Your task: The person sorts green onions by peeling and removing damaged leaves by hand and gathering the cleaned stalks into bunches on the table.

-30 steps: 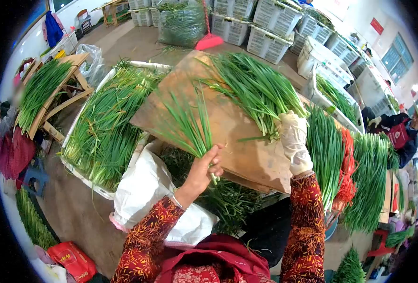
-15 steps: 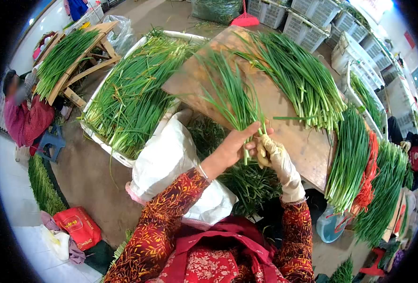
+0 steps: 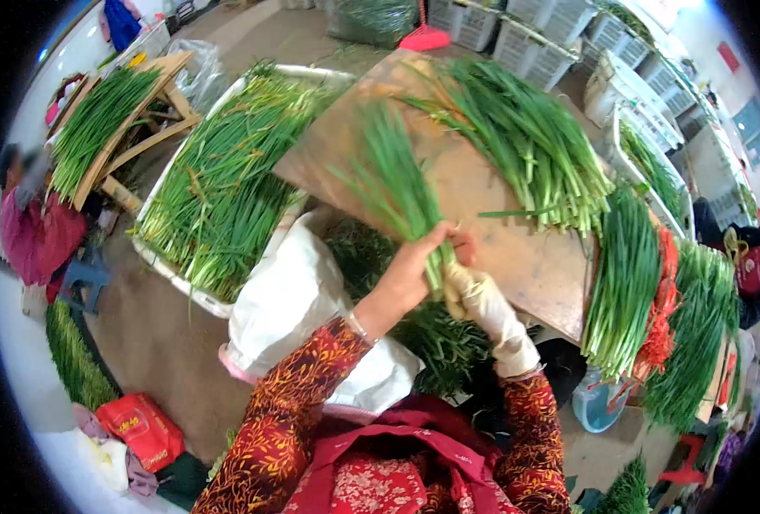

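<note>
A bunch of long green stalks (image 3: pixel 390 167), its leaves blurred, points up and left over the wooden board (image 3: pixel 534 261). Bare, my left hand (image 3: pixel 418 270) is wrapped round the bunch near its pale lower ends. My right hand (image 3: pixel 474 295), in a cream glove, is at those ends, just right of my left hand; its fingertips are partly hidden, and what they hold cannot be made out. A larger pile of stalks (image 3: pixel 521 141) lies on the board's upper right part. Beside the board's right edge are more stalks (image 3: pixel 624 287) and red ties (image 3: pixel 661 313).
Left of the board stands a white crate (image 3: pixel 153 206) full of stalks, with a white sack (image 3: pixel 281 295) in front. A blue bucket (image 3: pixel 598 403) is at lower right. A co-worker (image 3: pixel 41 227) sits at far left. Stacked crates (image 3: pixel 534 51) stand at the back.
My gloved right hand has left the pile at the right and come to the lower ends of the bunch in my left hand. The camera view has shifted.
</note>
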